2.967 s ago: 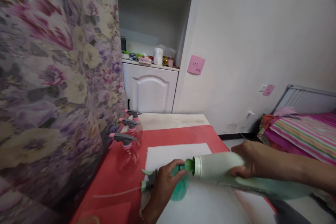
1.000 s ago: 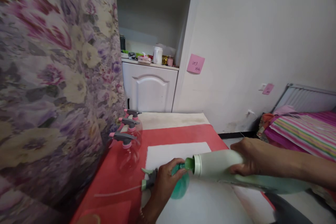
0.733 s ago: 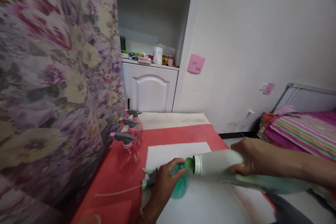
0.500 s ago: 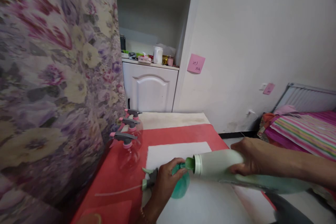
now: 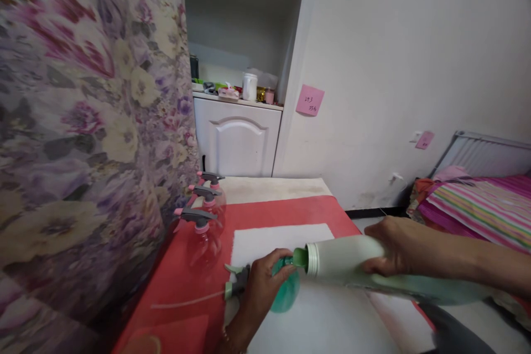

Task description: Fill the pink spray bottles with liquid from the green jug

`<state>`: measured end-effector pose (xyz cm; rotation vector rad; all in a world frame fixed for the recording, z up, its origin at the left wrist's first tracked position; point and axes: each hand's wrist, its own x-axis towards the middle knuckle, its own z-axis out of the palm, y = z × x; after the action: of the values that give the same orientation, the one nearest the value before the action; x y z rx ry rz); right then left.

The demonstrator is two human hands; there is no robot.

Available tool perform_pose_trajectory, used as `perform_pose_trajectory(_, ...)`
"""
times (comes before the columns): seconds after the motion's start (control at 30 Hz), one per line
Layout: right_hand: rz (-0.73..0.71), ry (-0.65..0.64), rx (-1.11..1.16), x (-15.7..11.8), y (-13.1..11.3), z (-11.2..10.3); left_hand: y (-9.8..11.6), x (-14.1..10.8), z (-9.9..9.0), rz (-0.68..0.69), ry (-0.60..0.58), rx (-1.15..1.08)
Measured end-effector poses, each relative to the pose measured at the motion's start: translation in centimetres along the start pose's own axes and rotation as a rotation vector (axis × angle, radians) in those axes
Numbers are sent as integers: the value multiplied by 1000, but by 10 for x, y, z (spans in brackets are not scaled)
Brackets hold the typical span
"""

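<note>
My left hand [image 5: 265,282] is closed around the neck of a small green spray bottle [image 5: 286,294], which has no head on and stands on a white sheet [image 5: 332,321]. My right hand [image 5: 388,246] grips a large pale green jug [image 5: 344,257], tipped on its side. The jug's open green spout meets the small bottle's mouth; whether liquid is flowing I cannot make out. Left of my left hand lies a loose grey and green spray head [image 5: 237,282], its thin dip tube pointing left. Several pink spray bottles [image 5: 204,246] with grey trigger heads stand in a row at the left.
The table wears a red cover [image 5: 274,210], with a pale strip behind it. A floral curtain [image 5: 95,149] hangs along the left. Behind stands a white cabinet [image 5: 238,141]; a bed [image 5: 477,204] is at the right.
</note>
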<state>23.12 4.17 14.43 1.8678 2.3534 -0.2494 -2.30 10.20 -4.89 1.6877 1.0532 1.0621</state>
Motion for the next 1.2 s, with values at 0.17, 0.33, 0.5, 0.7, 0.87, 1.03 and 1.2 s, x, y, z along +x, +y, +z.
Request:
perform_pose_trajectory(0.17,6,-9,-18,0,2,0,1,0,0,-1,0,-1)
perform_pose_trajectory(0.33,-3,-18,-24,-1,1,-1,1,1,1,0,0,-11)
perform_pose_trajectory(0.5,12,-21,-27,0,1,-1,-2,2,1,8,1,-12)
perform_pose_trajectory(0.7,7,-19,-10,2,6,3,-1,2,1,3,2,-7)
perform_pose_trajectory(0.87,-3,-14,-17,2,6,2,-2,3,1,2,-2,-15)
perform_pose_trajectory(1.03,16,-26,-14,2,3,-1,-5,3,1,1,-8,-12)
perform_pose_trajectory(1.2,32,-22,-19,1,1,-1,-5,1,2,8,-12,-25)
